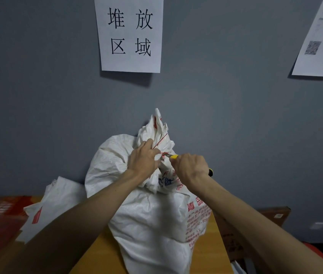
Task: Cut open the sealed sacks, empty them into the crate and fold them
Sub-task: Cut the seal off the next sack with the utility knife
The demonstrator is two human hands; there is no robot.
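Gripping the tied neck of the white sack (pixel 146 214), upright on the near table (pixel 213 246), in the left hand (pixel 142 161), clenching a yellow knife (pixel 174 156) at it in the right hand (pixel 191 169).

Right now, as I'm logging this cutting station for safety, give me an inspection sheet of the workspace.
Surface: wooden tabletop; the white sack stands on it.
Job's things: white sack upright, neck gathered with red string; yellow-handled cutter tip at the string; no crate seen.
Clutter: slack white bag at left; cardboard box at right.
Hands: left hand grips the sack's neck; right hand holds the cutter.
Cables: nothing seen.
Surroundings: grey wall, paper sign above.
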